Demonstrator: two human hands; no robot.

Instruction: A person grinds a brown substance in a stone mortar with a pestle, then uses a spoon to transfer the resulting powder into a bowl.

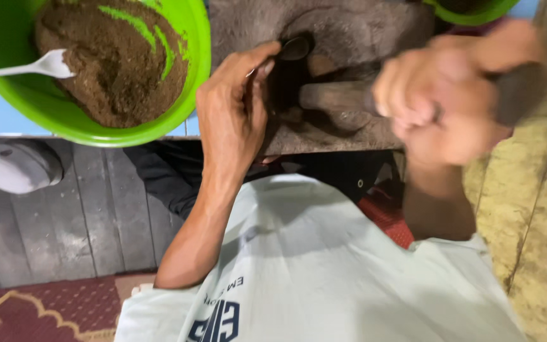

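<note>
Green bowl [197, 57] of brown powder [115, 63] top left, white plastic spoon [39, 65] resting in it; white cap-like object [17, 166] on grey plank floor [90, 221]; patterned red rug [45, 310] bottom left

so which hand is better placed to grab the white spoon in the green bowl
Left. The left hand sits right beside the green bowl holding the white spoon; the right hand grips a dark handle farther away.

We wear a pale mint T-shirt [324, 266] with dark blue lettering — short sleeves, forearms bare, dark trousers [159, 177] below.
</note>
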